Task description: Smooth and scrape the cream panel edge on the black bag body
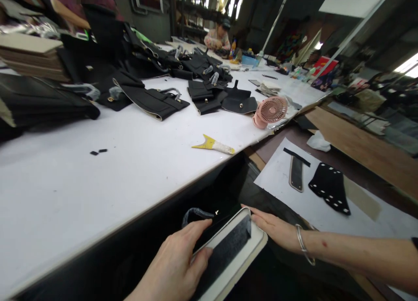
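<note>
Nearest the camera, the left hand point(178, 266) grips the near-left edge of a black bag panel point(228, 253) with a cream border, fingers curled over its rim. The right hand point(276, 229), with a metal bangle point(303, 244) on the wrist, lies flat and open against the panel's far-right edge, fingers extended. The panel sits below the table edge, tilted, over a dark recess in front of the person. A plastic-wrapped bag handle point(196, 214) shows just behind the panel, inside the recess; what else the recess holds cannot be told.

To the right, a white sheet point(294, 205) on a lower brown surface carries a narrow black strap piece point(296, 173) and a black perforated piece point(329, 188), apart from each other.

On the white table point(98, 183), a yellow-and-white scraper tool point(214, 145) lies near the edge. Two small black chips point(98, 152) lie to the left. Farther back stands a pink desk fan point(269, 112), then scattered black bag parts point(156, 101) with metal fittings. A stack of boards point(29, 55) sits at far left.

At the far end of the table, another person point(218, 36) works in a dim workshop.
</note>
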Demonstrator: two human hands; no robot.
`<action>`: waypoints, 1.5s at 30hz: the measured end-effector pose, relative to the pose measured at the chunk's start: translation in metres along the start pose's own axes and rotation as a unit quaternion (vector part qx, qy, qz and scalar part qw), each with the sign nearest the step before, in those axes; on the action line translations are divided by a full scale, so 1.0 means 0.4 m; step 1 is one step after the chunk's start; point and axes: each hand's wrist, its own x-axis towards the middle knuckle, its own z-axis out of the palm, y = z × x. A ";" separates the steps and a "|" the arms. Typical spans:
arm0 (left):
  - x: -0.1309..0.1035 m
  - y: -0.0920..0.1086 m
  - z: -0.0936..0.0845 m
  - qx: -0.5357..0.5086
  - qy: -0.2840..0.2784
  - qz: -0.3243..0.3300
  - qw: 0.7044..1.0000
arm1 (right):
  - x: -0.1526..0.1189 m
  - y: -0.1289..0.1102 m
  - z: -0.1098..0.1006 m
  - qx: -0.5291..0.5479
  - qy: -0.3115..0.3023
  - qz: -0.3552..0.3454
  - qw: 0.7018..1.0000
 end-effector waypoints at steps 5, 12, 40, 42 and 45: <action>-0.069 -0.023 0.035 0.037 0.051 -0.040 0.997 | -0.025 0.020 0.022 0.061 -0.025 0.054 0.996; -0.106 -0.056 0.059 0.009 0.079 -0.101 0.992 | -0.008 0.007 -0.004 -0.043 -0.062 -0.034 0.997; 0.051 0.092 0.073 0.100 0.036 -0.198 0.974 | 0.289 -0.149 0.097 -0.159 -0.087 -0.207 0.961; 0.045 0.088 0.075 0.094 0.038 -0.183 0.978 | 0.180 -0.193 0.062 -0.145 -0.038 -0.270 0.951; 0.024 0.076 0.072 0.071 0.064 -0.167 0.981 | 0.020 -0.207 0.042 -0.163 -0.047 -0.408 0.897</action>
